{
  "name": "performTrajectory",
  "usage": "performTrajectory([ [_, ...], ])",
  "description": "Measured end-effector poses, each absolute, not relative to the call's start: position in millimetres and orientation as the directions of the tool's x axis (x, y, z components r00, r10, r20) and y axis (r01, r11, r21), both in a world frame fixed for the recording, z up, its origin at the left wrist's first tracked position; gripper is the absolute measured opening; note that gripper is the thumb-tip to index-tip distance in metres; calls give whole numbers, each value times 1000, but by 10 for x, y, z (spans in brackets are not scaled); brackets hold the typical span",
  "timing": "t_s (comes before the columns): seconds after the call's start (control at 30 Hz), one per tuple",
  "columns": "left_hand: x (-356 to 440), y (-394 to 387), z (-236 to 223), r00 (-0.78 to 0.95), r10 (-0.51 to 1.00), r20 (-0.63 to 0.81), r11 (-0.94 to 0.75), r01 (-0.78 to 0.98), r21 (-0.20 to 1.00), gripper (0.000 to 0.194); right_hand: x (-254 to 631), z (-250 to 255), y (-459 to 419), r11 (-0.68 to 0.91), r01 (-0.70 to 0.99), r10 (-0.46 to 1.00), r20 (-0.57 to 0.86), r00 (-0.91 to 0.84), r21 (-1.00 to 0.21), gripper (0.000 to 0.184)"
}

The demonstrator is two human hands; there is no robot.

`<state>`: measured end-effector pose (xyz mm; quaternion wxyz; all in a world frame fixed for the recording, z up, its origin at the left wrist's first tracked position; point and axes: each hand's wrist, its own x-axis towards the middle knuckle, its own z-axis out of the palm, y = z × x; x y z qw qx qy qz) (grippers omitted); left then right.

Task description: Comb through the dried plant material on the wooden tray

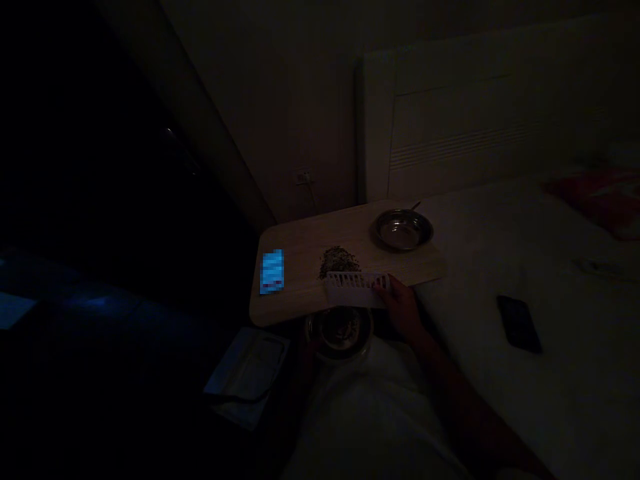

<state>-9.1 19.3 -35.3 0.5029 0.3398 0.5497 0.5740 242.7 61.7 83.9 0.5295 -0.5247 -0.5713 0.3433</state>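
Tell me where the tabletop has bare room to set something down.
The tabletop looks bare between the glowing screen and dark pile, and along the back edge left of the metal bowl. It's crowded at the front, where the right hand holds a white slotted tool by the pile, near a second bowl.

On a pale, round-cornered wooden tabletop (300, 247), a blue rectangular screen (271, 272) lies at the left end, a heap of small dark pieces (339, 259) near the middle, and a round silvery metal bowl (403, 231) at the far right, before a white panelled headboard (450, 120). A slotted white rectangular piece (350, 295) in the right hand (403, 308) sits before the heap and behind a second round metal bowl (341, 330). Right of the tabletop, a black rectangular phone (519, 324) lies on a white-sheeted bed (575, 307); a pale flat rectangular object (243, 367) lies left of the second bowl.
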Motion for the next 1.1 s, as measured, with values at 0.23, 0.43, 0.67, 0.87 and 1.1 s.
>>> performTrajectory([
  [0.23,-48,161,-274,-272,947,-172,99,-263,960,75,2433,819,621,217,251,958,255,133,-943,24],
  [0.43,-79,193,-347,-301,937,-179,112,-227,967,75,2451,895,607,250,361,935,322,152,-898,25],
  [0.67,-58,168,-307,-311,925,-217,150,-226,963,71,2312,990,620,337,469,924,382,2,-817,25],
  [0.87,-63,178,-320,-313,931,-187,122,-216,969,71,2346,939,644,333,444,920,391,42,-832,23],
  [1.1,-97,183,-371,-327,919,-219,156,-206,966,68,2456,865,673,291,391,926,360,114,-873,24],
])
